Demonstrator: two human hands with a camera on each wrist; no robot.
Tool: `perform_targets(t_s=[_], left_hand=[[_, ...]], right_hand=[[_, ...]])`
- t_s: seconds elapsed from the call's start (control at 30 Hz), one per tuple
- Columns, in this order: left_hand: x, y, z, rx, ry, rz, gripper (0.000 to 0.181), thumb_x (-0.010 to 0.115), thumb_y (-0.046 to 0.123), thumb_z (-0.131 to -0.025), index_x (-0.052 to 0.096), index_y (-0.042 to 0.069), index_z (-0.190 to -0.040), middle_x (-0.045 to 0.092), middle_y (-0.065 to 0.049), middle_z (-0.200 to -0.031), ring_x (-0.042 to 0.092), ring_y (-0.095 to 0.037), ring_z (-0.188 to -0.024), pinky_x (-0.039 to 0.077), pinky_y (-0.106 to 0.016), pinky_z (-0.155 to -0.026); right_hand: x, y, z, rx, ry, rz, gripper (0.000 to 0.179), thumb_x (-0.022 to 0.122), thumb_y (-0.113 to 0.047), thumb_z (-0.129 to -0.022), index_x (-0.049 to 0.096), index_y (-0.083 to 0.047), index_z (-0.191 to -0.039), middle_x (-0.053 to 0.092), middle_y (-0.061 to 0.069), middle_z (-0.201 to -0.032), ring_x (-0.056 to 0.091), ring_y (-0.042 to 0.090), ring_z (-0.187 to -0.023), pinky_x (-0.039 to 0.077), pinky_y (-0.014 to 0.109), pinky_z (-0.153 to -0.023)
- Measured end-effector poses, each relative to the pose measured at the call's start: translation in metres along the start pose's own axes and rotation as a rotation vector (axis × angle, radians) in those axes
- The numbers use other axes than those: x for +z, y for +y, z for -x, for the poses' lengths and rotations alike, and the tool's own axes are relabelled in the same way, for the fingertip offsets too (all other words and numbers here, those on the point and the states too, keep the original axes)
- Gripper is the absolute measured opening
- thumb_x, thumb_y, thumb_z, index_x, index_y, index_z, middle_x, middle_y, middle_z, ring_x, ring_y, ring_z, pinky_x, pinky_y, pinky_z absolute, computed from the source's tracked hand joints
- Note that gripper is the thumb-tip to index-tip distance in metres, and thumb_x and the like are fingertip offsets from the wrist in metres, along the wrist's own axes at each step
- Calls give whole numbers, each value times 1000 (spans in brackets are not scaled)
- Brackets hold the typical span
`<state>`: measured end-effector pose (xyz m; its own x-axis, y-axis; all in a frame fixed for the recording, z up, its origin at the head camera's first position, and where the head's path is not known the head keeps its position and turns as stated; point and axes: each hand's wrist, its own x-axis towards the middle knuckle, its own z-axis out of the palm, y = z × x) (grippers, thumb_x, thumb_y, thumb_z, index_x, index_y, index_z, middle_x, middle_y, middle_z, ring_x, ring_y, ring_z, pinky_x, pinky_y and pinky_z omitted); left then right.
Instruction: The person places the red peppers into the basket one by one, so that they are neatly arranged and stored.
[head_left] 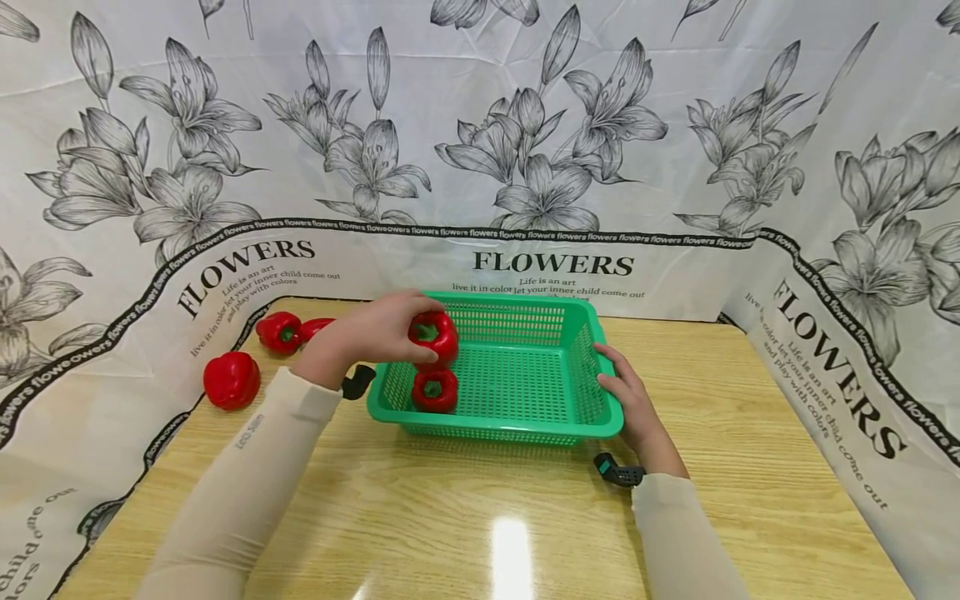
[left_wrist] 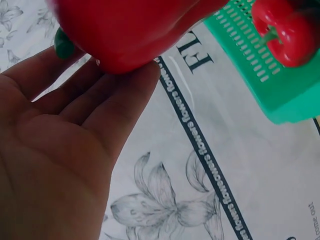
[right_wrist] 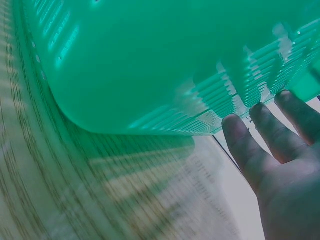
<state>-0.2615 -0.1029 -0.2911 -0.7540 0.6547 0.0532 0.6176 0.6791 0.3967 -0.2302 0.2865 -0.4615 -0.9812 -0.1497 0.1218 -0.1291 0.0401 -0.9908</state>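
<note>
My left hand (head_left: 382, 327) holds a red bell pepper (head_left: 446, 343) by its sides above the left part of a green plastic basket (head_left: 510, 429). In the left wrist view, fingertips press on the underside of this pepper (left_wrist: 130, 35), and its green stem shows at the left. A second red bell pepper (head_left: 447, 393) sits inside the basket at the front left, stem up. At the basket's right rim, my right hand (head_left: 637, 408) grips the edge. The right wrist view has three fingers (right_wrist: 245, 145) against the slotted outer wall.
More red bell peppers lie on the wooden table (head_left: 420, 517) at the left: a near one (head_left: 232, 381), one farther back (head_left: 278, 332), and another (head_left: 313, 327) partly hidden by the left hand. A flower-printed cloth (head_left: 525, 192) hangs behind and along both sides.
</note>
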Motion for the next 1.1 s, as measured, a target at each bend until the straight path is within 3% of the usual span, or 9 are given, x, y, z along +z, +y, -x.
perform_targets(t_s=[0.4,1.1], left_hand=[[10,5,-20,47,-49,9,48,75,31,-77,61,14,-120,60,3,-110,54,-14,-102,51,-29,-82],[33,18,-47,50,-132,-35,55,80,33,-75,62,11,-122,63,3,-111,57,-13,-101,53,-27,-83]], right_hand=[[-3,0,-3,-17,-12,-12,52,40,-27,-103,26,-20,-152,19,12,-154,50,18,-110,53,30,-82],[-2,-2,-4,-7,-5,7,51,39,-27,-103,25,-20,-152,19,13,-155,50,14,-109,53,29,-82]])
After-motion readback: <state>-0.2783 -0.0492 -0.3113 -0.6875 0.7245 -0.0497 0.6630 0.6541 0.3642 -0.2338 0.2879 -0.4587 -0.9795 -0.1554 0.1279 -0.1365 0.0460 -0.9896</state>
